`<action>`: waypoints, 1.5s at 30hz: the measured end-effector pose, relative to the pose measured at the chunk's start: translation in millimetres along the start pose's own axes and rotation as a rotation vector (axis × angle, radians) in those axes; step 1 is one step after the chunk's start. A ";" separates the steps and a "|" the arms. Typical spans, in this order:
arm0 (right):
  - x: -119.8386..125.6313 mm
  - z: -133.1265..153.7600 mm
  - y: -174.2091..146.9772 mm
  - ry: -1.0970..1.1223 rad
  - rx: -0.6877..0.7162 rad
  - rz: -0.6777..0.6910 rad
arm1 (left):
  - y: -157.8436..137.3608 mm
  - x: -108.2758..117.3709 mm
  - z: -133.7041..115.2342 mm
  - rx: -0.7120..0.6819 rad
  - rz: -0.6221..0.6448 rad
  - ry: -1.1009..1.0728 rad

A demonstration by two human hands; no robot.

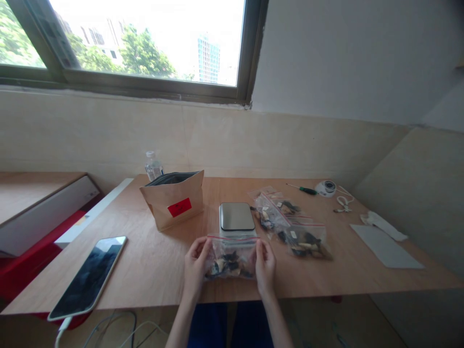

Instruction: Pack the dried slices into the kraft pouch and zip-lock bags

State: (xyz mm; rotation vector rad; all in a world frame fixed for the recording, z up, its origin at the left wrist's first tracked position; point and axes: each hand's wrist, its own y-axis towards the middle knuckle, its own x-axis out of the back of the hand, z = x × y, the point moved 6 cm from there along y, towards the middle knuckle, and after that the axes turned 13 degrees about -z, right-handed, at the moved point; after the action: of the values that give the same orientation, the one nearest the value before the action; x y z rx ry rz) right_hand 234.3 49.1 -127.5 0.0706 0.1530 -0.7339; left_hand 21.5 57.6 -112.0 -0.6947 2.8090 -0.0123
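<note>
A: While I watch through the head camera, the left hand (195,266) and the right hand (265,265) each pinch one side of a clear zip bag (231,256), held upright just above the near edge of the worktop (152,261), directly in front of the small scale (237,216). Both hands are closed on the bag; dark and pale pieces lie in its lower half.

B: What could go wrong from here?

A: In my judgement, the red zip strip may be only partly pressed, so a tilt could spill pieces over the near edge. The bag also sits just beside the scale, and a nudge could shift that. I cannot tell from this distance whether the strip is sealed.

B: Any writing to read?

A: The brown paper pouch (173,199), standing open behind and to the left, bears a red label with a dark mark, too small to read. Other filled bags (290,222) lie right of the scale, unmarked as far as I can see. A tablet (89,276) lies far left, screen dark; a water bottle (153,166) stands behind the pouch, its label illegible.
</note>
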 end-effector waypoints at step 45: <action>-4.3 -8.5 3.9 -0.055 0.025 0.067 | 2.0 -4.6 1.9 -0.046 0.105 0.096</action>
State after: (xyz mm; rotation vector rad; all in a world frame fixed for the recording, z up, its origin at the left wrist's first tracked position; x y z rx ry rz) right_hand 232.8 55.9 -135.1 0.0792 0.0888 -0.6707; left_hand 25.0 61.6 -112.8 -0.5708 2.9424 0.0397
